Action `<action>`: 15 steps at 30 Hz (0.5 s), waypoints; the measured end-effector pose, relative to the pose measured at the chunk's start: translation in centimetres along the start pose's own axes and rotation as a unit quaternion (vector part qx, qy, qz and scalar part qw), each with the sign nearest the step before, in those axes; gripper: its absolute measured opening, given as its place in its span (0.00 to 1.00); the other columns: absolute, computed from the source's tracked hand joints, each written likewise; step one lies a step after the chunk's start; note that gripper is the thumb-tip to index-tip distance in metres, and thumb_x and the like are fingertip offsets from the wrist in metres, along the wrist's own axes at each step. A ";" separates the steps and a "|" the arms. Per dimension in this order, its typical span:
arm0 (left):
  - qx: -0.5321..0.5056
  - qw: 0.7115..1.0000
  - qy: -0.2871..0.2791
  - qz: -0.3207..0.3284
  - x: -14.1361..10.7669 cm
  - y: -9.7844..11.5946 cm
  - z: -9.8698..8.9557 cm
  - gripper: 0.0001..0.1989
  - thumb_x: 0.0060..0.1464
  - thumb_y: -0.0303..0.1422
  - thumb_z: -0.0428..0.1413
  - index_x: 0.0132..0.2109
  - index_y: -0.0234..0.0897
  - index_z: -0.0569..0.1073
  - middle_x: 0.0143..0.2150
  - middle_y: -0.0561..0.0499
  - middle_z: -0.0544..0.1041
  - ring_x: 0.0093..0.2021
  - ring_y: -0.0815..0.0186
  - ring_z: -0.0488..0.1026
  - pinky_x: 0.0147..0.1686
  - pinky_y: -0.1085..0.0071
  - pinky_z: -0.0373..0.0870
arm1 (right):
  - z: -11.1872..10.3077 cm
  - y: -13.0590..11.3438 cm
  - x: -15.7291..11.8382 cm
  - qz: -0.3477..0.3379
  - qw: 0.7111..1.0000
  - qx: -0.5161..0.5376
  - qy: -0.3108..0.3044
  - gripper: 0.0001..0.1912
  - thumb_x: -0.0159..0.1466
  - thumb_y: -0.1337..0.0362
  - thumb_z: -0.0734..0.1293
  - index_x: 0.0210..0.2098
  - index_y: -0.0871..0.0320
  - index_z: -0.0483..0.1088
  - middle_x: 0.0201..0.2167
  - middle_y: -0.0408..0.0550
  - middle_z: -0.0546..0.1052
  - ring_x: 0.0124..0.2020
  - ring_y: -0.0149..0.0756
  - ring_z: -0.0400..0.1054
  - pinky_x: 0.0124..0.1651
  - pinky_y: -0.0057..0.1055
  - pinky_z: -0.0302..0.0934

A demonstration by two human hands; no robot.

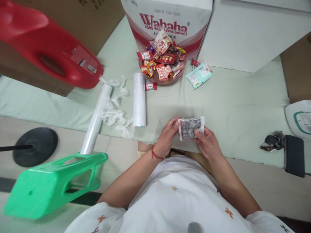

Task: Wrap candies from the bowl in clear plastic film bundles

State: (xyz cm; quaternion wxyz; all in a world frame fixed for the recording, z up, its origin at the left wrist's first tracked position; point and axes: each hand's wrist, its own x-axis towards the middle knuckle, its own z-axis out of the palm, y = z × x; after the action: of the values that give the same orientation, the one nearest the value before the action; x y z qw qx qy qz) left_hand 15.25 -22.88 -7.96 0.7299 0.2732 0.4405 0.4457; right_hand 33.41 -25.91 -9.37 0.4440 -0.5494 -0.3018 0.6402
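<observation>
Floor's pale tile with visible seams (121, 150), plus a dark strip (84, 197) across the left side. Bright green plastic stool (36, 191) over there, near a round flat black base (43, 145). Tabletop's draped in wrinkled pale green cloth (165, 102), lighting's pretty soft.

A white top (177, 200) dotted with small figures (228, 213) joins a red bracelet (153, 153) and gold ring (171, 122).

Red jug (59, 42) gets chopped off by the left edge, white bottle (297, 121) by the right; the packet (188, 124) is too small to read tbh.
</observation>
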 end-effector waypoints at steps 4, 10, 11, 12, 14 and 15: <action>0.049 0.998 0.037 0.021 -0.4 -1.0 -2.3 0.23 0.52 0.47 0.69 0.48 0.38 0.76 0.50 0.47 0.77 0.53 0.60 0.73 0.50 0.65 0.73 | -5.3 -3.4 -2.1 0.042 0.971 -0.212 -0.098 0.27 0.57 0.48 0.78 0.50 0.56 0.78 0.43 0.48 0.83 0.44 0.44 0.77 0.48 0.36 0.72; 0.042 0.997 0.051 0.047 -0.9 -2.6 -4.2 0.18 0.52 0.42 0.70 0.44 0.38 0.76 0.44 0.48 0.78 0.45 0.65 0.75 0.48 0.66 0.75 | -16.7 -12.0 -2.6 0.097 0.866 -0.486 0.071 0.25 0.52 0.45 0.78 0.42 0.55 0.81 0.34 0.52 0.83 0.32 0.46 0.76 0.33 0.39 0.70; 0.043 0.996 0.052 0.050 -0.9 -2.7 -4.2 0.18 0.52 0.42 0.70 0.44 0.38 0.76 0.43 0.49 0.78 0.44 0.65 0.75 0.47 0.67 0.75 | -18.4 -13.4 -2.1 0.084 0.830 -0.515 0.198 0.25 0.51 0.45 0.79 0.41 0.55 0.81 0.30 0.52 0.81 0.28 0.45 0.74 0.29 0.41 0.69; 0.045 0.996 0.054 0.052 -0.9 -2.7 -4.1 0.17 0.53 0.42 0.69 0.43 0.38 0.76 0.43 0.49 0.78 0.43 0.66 0.75 0.47 0.67 0.75 | -19.8 -14.5 -1.5 0.022 0.800 -0.498 0.334 0.26 0.52 0.45 0.78 0.43 0.55 0.80 0.29 0.52 0.80 0.27 0.46 0.73 0.28 0.44 0.69; 0.050 0.995 0.061 0.057 -0.9 -2.7 -3.9 0.17 0.54 0.42 0.69 0.43 0.38 0.76 0.42 0.49 0.79 0.42 0.66 0.75 0.46 0.67 0.76 | -21.5 -15.9 -0.6 -0.144 0.782 -0.389 0.464 0.31 0.58 0.45 0.75 0.56 0.53 0.73 0.42 0.54 0.80 0.30 0.44 0.75 0.30 0.47 0.72; 0.054 0.995 0.064 0.060 -1.0 -2.7 -3.8 0.17 0.54 0.42 0.68 0.43 0.38 0.76 0.42 0.49 0.79 0.41 0.67 0.76 0.46 0.67 0.76 | -21.8 -16.1 -0.2 -0.206 0.779 -0.340 0.485 0.33 0.60 0.46 0.74 0.60 0.52 0.69 0.48 0.56 0.79 0.31 0.43 0.76 0.32 0.49 0.73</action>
State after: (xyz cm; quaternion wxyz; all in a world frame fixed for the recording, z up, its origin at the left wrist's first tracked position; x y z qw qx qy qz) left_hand 12.75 -24.96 -11.52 0.6562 0.3087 0.4925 0.4812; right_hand 58.38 -21.48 0.16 0.4373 -0.8273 -0.3506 0.0390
